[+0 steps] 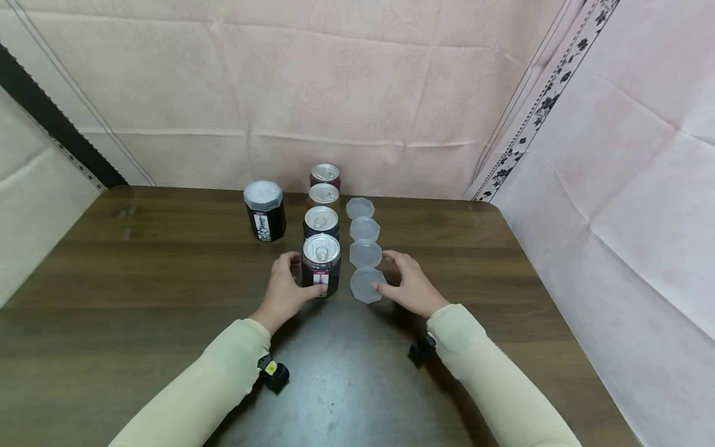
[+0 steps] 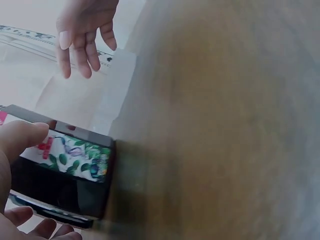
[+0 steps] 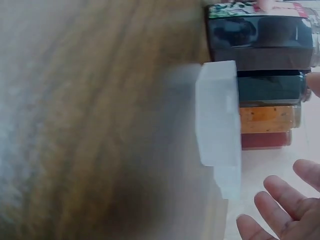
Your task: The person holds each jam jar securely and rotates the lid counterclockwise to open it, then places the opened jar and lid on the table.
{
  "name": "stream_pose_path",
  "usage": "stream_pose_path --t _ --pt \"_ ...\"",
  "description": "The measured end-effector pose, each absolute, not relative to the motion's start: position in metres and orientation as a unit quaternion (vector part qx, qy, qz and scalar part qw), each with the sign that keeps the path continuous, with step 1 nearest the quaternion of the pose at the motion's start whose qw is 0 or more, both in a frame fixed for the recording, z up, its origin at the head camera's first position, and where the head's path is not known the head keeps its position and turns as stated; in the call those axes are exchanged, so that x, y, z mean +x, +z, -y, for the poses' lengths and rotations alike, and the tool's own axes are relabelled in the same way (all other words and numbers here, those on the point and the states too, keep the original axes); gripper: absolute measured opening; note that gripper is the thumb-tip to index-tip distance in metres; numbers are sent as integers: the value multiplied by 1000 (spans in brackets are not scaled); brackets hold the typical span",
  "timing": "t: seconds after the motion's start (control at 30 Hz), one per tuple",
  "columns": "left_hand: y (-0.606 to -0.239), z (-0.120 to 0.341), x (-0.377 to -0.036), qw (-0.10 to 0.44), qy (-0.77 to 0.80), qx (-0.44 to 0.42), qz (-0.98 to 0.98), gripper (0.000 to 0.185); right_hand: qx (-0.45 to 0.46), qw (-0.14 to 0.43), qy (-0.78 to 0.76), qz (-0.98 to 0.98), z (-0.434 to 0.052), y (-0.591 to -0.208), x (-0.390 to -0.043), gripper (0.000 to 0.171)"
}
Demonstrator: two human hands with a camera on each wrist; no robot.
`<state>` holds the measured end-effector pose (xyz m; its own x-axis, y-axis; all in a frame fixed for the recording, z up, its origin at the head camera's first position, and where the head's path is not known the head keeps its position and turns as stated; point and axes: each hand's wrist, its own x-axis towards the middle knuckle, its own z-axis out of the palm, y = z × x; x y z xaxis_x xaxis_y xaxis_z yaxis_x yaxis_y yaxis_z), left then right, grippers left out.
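My left hand [image 1: 282,290] grips a dark jar with a pull-tab metal top [image 1: 331,273], the front one of a row. Its thumb [image 2: 22,137] presses the floral label while the fingers go round the far side. Beside the row lies a line of translucent octagonal lids. Over the right edge of the nearest lid [image 1: 363,284] is the thumb of my right hand [image 1: 412,288], whose fingers are spread loosely beside the second lid [image 1: 365,254]. The right wrist view shows those fingers apart, with nothing between them.
Behind the gripped jar stand a dark teal jar [image 3: 270,89], an orange jar [image 3: 267,119] and a red jar [image 3: 265,140]. A black jar [image 1: 264,214] wearing a translucent lid is at the back left. Pale cloth [image 1: 357,81] hangs behind the wooden table [image 1: 167,279].
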<state>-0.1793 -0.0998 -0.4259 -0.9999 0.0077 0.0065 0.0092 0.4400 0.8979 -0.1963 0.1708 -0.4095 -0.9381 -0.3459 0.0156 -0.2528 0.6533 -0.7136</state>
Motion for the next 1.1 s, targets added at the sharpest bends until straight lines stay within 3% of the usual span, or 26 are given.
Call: stream_pose_path --t 0.67,1.1 --pt "-409 131 -177 15 -539 -11 842 81 -152 47 -369 -916 -174 -393 -188 76" --pt "-401 163 -177 41 -534 38 844 80 -159 24 -382 -910 -168 -388 -183 75"
